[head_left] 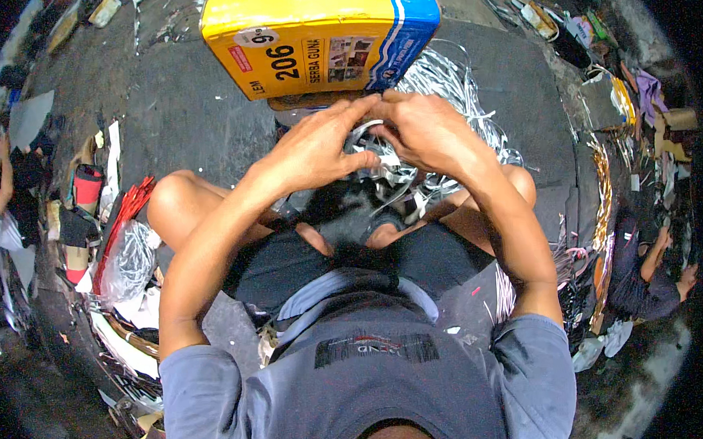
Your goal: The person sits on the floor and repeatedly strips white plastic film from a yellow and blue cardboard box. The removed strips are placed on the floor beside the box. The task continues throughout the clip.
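Both hands meet at mid-view, just in front of a yellow and blue cardboard box [309, 53]. My left hand [319, 145] has its fingers bent forward and its thumb against a thin white strip [389, 160]. My right hand [430, 130] curls round the strip from the other side, its fingertips touching those of the left. Some of the fingertips are hidden, so the exact grip is partly unclear. Behind and beside my right hand lies a loose heap of shiny white-silver strips [444, 81], reaching toward my right knee.
On the left lie red strips [122, 225] and a clear plastic bag [133, 261] of silvery strands. Gold strips [604, 200] and a purple cloth [650, 92] lie right, among scraps. One person [1, 217] sits at the far left, another [649, 278] at the far right.
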`<state>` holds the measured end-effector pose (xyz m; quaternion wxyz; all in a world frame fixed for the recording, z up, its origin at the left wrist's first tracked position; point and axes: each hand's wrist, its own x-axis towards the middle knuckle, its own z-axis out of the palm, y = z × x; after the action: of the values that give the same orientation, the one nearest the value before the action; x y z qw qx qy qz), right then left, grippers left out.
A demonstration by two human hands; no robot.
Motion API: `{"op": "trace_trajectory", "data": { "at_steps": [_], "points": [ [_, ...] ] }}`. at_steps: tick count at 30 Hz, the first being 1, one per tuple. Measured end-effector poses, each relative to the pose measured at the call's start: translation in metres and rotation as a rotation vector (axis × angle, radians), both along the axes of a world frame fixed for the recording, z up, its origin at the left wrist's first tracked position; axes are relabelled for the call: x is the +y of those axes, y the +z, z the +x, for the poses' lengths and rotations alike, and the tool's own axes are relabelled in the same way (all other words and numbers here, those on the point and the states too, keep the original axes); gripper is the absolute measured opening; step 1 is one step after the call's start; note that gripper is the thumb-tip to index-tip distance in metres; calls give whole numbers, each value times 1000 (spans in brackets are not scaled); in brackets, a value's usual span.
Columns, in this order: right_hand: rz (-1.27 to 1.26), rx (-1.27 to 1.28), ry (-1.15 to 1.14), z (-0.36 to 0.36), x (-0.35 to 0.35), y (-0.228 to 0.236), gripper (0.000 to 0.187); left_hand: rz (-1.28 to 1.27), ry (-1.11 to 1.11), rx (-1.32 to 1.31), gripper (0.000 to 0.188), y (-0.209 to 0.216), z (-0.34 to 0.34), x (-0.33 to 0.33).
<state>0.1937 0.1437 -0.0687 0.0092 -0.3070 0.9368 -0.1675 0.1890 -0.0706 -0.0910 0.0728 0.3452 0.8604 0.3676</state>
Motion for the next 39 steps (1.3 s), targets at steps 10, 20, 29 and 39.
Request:
{"op": "trace_trajectory", "data": {
  "at_steps": [10,20,29,39],
  "points": [
    [-444,-77,-212,0,37,62,17,400,175,-47,37,29,-1,-34],
    [-390,-263,101,16,27,34,90,8,-27,248,18,68,12,-24],
    [-882,-786,-221,15,-2,48,16,234,91,-67,26,124,-14,-31],
    [-1082,-465,-7,31,-58,-7,19,285,204,292,17,144,-17,-30]
  ]
}}
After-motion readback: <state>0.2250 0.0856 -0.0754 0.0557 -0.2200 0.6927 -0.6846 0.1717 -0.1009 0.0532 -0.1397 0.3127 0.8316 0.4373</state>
